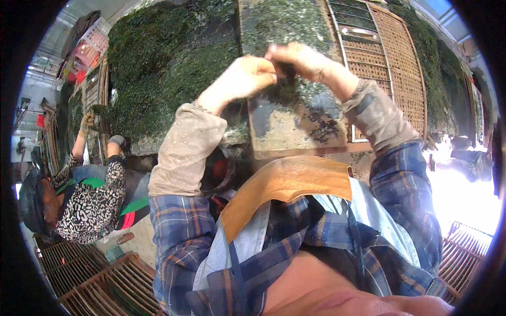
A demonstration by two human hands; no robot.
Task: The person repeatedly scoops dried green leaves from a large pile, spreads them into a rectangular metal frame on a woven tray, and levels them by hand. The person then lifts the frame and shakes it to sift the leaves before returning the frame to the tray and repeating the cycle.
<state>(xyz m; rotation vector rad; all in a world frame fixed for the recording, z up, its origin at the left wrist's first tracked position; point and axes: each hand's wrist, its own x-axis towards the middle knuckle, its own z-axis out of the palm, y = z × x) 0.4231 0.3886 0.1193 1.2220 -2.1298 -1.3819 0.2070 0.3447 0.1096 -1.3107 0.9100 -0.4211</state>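
My left hand (247, 77) and my right hand (302, 61) meet over a pale board (276, 138) on the table. Between their fingers hangs a small clump of dark green leafy material (289, 77); the fingertips are blurred, so which hand grips it cannot be told. Loose green and whitish bits cover the far part of the board. Beside it on the left lies a broad heap of dark green leafy material (170, 75). A darker scatter of bits (324, 126) lies at the board's near right.
Right of the board are a metal rack (365, 59) and a woven lattice tray (403, 71), with more green heaps beyond. A co-worker (91, 201) in a patterned top works at the left. Slatted racks (110, 288) stand behind, and plastic baskets (89, 47) at upper left.
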